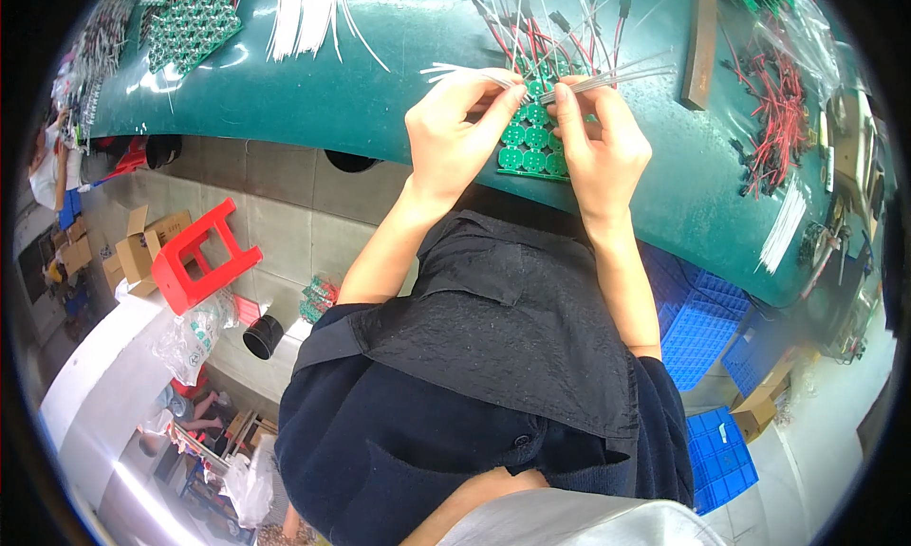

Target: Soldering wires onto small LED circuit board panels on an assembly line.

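Both my hands are raised over a green circuit-board panel (534,138) made of joined round boards, lying at the table's near edge. Red and black wires with black connectors (560,24) stand up from its far part. Between the thumb and fingers of my left hand (455,124) is a small bunch of thin white wires (465,72), pointing left. My right hand (604,138) pinches another bunch of white wires (631,74), which points right. The inner ends of the two bunches come close together above the panel.
White wires (308,15) and more green circuit panels (195,24) lie at the table's far left. To the right are a wooden bar (700,43), red and black wires (771,110) and white wires (784,225). A red stool (204,257) and blue crates (707,323) stand below.
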The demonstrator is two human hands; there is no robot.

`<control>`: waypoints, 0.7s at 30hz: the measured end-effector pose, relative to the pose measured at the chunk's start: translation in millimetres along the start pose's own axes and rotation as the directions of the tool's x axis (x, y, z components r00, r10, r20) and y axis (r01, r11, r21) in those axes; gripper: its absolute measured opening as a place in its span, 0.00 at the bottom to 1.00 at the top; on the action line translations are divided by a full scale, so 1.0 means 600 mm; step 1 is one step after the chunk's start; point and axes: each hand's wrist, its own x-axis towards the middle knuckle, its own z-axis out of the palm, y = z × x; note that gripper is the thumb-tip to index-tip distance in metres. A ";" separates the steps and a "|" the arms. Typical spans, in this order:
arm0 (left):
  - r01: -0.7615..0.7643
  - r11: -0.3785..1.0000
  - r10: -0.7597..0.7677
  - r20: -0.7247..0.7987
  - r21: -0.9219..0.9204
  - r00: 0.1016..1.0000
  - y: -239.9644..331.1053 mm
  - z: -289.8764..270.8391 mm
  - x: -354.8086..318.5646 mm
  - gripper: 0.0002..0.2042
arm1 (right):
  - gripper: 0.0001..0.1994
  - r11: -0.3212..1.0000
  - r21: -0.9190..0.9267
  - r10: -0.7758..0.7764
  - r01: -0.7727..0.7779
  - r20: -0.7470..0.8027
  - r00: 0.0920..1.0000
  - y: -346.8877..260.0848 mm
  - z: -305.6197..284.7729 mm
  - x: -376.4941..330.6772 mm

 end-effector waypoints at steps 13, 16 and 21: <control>-0.176 0.962 0.165 0.070 0.210 0.984 0.001 0.001 0.004 0.09 | 0.06 1.000 -0.002 0.000 0.000 -0.002 1.000 -0.001 -0.001 -0.002; -0.260 0.916 0.247 0.081 0.304 0.966 0.004 0.004 0.005 0.12 | 0.07 0.996 -0.066 -0.050 0.052 0.021 0.999 0.000 -0.001 0.000; -0.308 0.868 0.295 0.094 0.390 0.951 0.004 0.007 0.005 0.16 | 0.09 0.970 -0.142 -0.202 0.195 -0.036 0.979 0.002 -0.002 0.002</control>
